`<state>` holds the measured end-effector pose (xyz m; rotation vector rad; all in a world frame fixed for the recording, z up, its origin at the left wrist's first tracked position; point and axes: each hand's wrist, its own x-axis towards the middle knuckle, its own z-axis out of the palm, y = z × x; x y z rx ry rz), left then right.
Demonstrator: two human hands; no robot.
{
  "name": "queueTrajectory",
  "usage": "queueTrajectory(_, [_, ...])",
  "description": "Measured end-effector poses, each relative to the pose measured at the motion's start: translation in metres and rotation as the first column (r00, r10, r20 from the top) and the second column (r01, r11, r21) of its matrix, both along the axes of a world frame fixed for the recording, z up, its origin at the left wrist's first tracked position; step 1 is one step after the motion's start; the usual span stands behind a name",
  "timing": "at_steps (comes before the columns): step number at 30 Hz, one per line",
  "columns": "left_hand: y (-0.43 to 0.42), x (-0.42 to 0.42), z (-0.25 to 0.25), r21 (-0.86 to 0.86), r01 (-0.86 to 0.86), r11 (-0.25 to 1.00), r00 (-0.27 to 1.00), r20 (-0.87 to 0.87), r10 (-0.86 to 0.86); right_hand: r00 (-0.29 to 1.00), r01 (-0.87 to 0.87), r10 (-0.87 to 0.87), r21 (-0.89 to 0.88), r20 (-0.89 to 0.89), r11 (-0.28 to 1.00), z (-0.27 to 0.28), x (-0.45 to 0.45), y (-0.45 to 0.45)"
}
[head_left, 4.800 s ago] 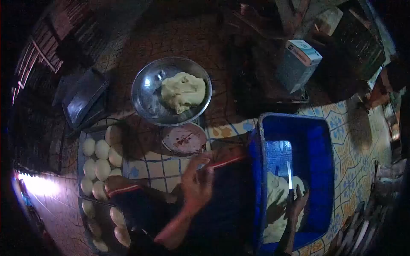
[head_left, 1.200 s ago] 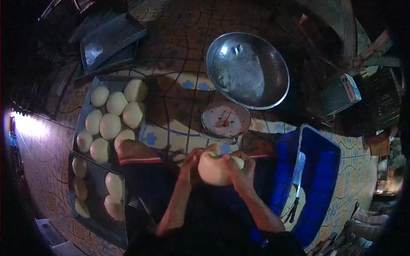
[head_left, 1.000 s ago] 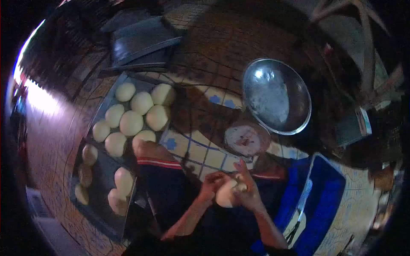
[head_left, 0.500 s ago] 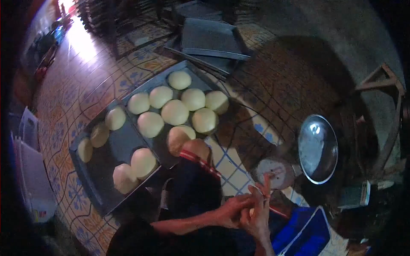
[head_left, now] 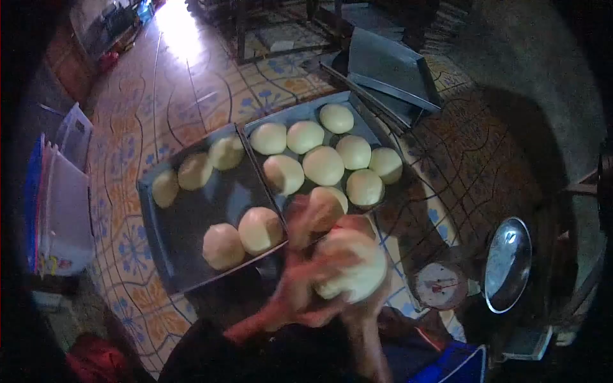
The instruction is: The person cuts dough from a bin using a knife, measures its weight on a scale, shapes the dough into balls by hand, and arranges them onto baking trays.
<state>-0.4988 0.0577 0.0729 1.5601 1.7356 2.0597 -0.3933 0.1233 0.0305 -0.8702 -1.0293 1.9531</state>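
Observation:
A large pale dough ball (head_left: pixel 361 265) is between my hands, above the near edge of the right tray. My left hand (head_left: pixel 297 284) lies against its left side with the fingers across it, smeared by motion. Under its right side is my right hand (head_left: pixel 367 307), its fingers mostly hidden behind the ball. Just beyond are two dark metal trays: the left tray (head_left: pixel 220 207) carries several dough balls (head_left: pixel 260 231) along its far and near sides, and the right tray (head_left: pixel 295 115) bears several more, packed closely.
A round dial scale (head_left: pixel 440 286) stands to the right, beside a shiny metal bowl (head_left: pixel 509 265). More metal trays (head_left: pixel 393 67) lie at the back. White plastic bins (head_left: pixel 67 204) are on the left, and something blue (head_left: pixel 447 367) is at the lower right.
My hands have come up and left from near the scale, and a large dough ball now shows between them. The view has turned left, shifting the trays rightward.

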Motion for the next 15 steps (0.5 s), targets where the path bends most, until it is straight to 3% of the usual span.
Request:
queueTrajectory(1, [-0.015, -0.018, -0.006, 0.009, -0.111, 0.994, 0.994, -0.017, 0.111, 0.958, -0.157, -0.068, 0.707, 0.279, 0.69, 0.0, -0.018, 0.006])
queueTrajectory(2, [-0.034, -0.036, -0.017, 0.027, -0.243, 0.97, 0.97, -0.003, 0.243, 0.964, -0.122, -0.079, 0.687, 0.253, 0.716, 0.011, -0.041, 0.007])
queueTrajectory(3, [-0.055, -0.049, -0.032, 0.038, -0.361, 0.932, 0.932, 0.025, 0.361, 0.987, -0.146, 0.097, 0.479, 0.127, 0.866, 0.014, -0.074, 0.009])
queueTrajectory(4, [-0.077, -0.066, -0.057, 0.056, -0.481, 0.875, 0.876, 0.081, 0.476, 0.992, -0.107, 0.124, 0.368, -0.024, 0.924, 0.025, -0.091, 0.004])
queueTrajectory(5, [-0.1, -0.082, -0.082, 0.068, -0.575, 0.815, 0.814, 0.146, 0.562, 0.982, -0.183, 0.183, 0.397, 0.039, 0.899, 0.018, -0.118, 0.0])
queueTrajectory(6, [-0.119, -0.098, -0.112, 0.069, -0.638, 0.767, 0.763, 0.188, 0.618, 0.979, -0.2, 0.181, 0.628, 0.095, 0.752, 0.015, -0.142, 0.001])
queueTrajectory(7, [-0.127, -0.109, -0.133, 0.061, -0.679, 0.732, 0.725, 0.211, 0.655, 0.922, -0.364, 0.051, 0.814, 0.384, 0.453, -0.018, -0.163, 0.004])
queueTrajectory(8, [-0.112, -0.11, -0.127, 0.066, -0.667, 0.742, 0.737, 0.2, 0.645, 0.88, -0.463, 0.206, 0.676, 0.428, 0.573, -0.028, -0.164, 0.0])
queueTrajectory(9, [-0.083, -0.103, -0.118, 0.039, -0.762, 0.646, 0.594, 0.437, 0.675, 0.822, -0.561, 0.366, 0.511, 0.436, 0.652, -0.037, -0.159, -0.01])
queueTrajectory(10, [-0.062, -0.09, -0.112, -0.039, -0.836, 0.547, 0.398, 0.643, 0.655, 0.824, -0.556, 0.361, 0.5, 0.436, 0.664, -0.044, -0.144, -0.016])
queueTrajectory(11, [-0.05, -0.072, -0.098, -0.055, -0.825, 0.562, 0.401, 0.644, 0.651, 0.831, -0.554, 0.422, 0.476, 0.361, 0.683, -0.048, -0.116, -0.015])
queueTrajectory(13, [-0.023, -0.028, -0.07, -0.015, -0.35, 0.937, 0.771, 0.563, 0.297, 0.846, -0.532, 0.425, 0.44, 0.323, 0.724, -0.042, -0.073, -0.019])
queueTrajectory(14, [-0.037, 0.018, -0.147, -0.339, -0.598, 0.727, 0.801, -0.236, 0.55, 0.851, -0.518, 0.498, 0.424, 0.166, 0.743, -0.028, -0.047, -0.021])
queueTrajectory(15, [-0.048, 0.063, -0.225, -0.062, -0.944, 0.323, 0.21, -0.869, 0.448, 0.85, -0.482, 0.526, 0.42, 0.012, 0.769, -0.022, -0.021, -0.018])
